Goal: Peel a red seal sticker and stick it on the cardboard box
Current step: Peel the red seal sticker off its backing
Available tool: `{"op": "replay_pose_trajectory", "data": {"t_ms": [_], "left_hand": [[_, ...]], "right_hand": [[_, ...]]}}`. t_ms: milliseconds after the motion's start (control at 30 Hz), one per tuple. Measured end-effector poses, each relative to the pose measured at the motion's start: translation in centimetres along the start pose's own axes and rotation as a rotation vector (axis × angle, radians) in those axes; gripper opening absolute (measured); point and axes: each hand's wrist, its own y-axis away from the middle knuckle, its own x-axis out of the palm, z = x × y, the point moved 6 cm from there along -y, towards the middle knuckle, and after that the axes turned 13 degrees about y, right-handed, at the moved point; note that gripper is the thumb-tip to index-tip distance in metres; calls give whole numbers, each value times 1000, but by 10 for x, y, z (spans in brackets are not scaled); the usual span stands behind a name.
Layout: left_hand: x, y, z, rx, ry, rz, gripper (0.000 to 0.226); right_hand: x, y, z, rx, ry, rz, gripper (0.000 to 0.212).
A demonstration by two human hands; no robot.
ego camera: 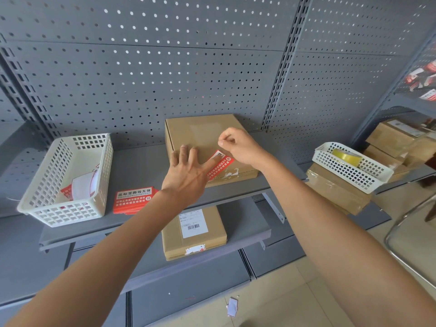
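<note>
A flat cardboard box (200,135) lies on the grey shelf (141,166). A red seal sticker (223,165) lies across the box's front top edge. My left hand (186,173) rests flat on the box with fingers spread, one fingertip pressing on the sticker. My right hand (238,145) hovers just above the sticker's right end, thumb and forefinger pinched with nothing visible between them. A stack of red sticker sheets (133,199) lies on the shelf left of my left wrist.
A white perforated basket (70,175) with used backing paper stands at the left. Another basket (349,166) holding a yellow tape roll (346,155) sits on boxes at the right. A labelled box (193,232) lies on the lower shelf. A pegboard wall rises behind.
</note>
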Motion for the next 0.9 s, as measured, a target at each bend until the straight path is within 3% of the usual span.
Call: {"op": "replay_pose_trajectory", "data": {"t_ms": [133,300,900], "left_hand": [[1,1,0,8,4,-14,76],[3,1,0,10,-3,-25,78],[4,4,-1,35,1,-64,80]], "right_hand": [[-3,0,-7,-39,146,48,29],[1,5,-2,-64,166,30,17],[-2,3,-1,-27,82,118,20]]}}
